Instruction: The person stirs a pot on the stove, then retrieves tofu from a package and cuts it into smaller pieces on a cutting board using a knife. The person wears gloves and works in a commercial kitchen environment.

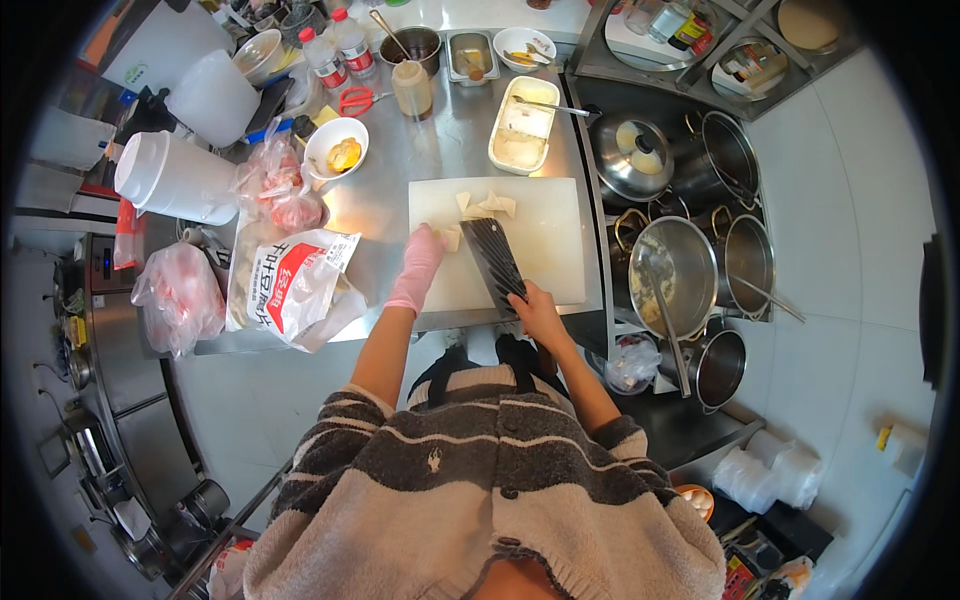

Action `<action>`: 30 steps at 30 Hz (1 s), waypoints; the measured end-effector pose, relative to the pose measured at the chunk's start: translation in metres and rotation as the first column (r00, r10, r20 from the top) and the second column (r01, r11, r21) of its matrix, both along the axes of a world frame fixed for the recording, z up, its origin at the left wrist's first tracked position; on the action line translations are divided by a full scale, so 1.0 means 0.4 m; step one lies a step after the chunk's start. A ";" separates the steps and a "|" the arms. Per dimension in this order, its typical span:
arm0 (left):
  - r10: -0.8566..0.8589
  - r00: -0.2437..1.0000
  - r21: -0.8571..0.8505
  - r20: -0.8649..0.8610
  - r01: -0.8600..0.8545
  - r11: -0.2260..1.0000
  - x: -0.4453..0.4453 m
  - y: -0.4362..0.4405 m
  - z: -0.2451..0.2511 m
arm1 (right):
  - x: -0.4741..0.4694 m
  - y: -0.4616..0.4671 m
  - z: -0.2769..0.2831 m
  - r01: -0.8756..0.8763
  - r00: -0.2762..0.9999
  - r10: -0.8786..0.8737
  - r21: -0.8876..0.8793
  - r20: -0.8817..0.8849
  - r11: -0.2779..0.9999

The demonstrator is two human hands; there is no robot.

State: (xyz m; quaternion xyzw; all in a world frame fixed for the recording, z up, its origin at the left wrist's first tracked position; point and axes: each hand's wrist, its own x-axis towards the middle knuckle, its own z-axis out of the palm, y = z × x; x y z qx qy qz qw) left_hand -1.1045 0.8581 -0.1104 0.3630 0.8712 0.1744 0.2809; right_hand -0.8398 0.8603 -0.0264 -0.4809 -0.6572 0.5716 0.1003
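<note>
My left hand (420, 266), in a pink glove, rests at the left edge of a white cutting board (551, 247), its fingers against a pale, flat food piece (451, 238). My bare right hand (536, 311) grips the handle of a dark, ridged cleaver (493, 259). The blade lies over the board, its far end close to the pale piece. Several cut pale pieces (491, 202), some triangular, lie just beyond the blade. A printed plastic food bag (300, 281) lies to the left of my gloved hand.
Left of the board stand a white bowl with yellow food (337, 148) and bagged pink food (289, 199). Behind it are a squeeze bottle (412, 90), red-handled scissors (355, 101) and a divided white container (523, 135). Pots, one with a ladle (667, 322), stand on the right.
</note>
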 end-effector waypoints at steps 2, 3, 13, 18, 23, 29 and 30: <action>-0.058 0.995 0.058 -0.082 0.062 0.996 0.008 -0.015 -0.013 | -0.003 -0.002 0.001 -0.013 1.000 0.013 -0.018 0.017 1.000; -0.066 0.997 0.097 -0.048 0.070 0.993 0.003 -0.028 -0.016 | -0.005 -0.001 0.000 -0.016 1.000 0.017 -0.056 0.009 0.998; 0.390 0.606 0.162 0.693 -0.659 0.735 -0.001 -0.089 0.032 | -0.066 -0.011 -0.030 -0.140 0.985 0.101 0.316 0.139 0.938; 0.315 0.481 0.168 0.818 -0.724 0.669 0.022 -0.015 0.028 | -0.053 -0.007 -0.024 -0.098 0.990 0.057 0.341 0.130 0.935; 0.223 0.638 0.221 0.737 -0.539 0.813 0.020 0.012 0.028 | -0.035 -0.012 -0.014 -0.100 0.980 0.026 0.371 0.199 0.923; 0.216 0.838 0.218 0.502 -0.364 0.906 0.041 -0.086 0.025 | -0.039 -0.019 -0.014 -0.138 0.976 0.046 0.440 0.214 0.887; 0.203 0.908 0.219 0.368 -0.296 0.930 0.043 -0.092 0.022 | -0.047 -0.021 -0.014 -0.158 0.976 0.067 0.459 0.209 0.874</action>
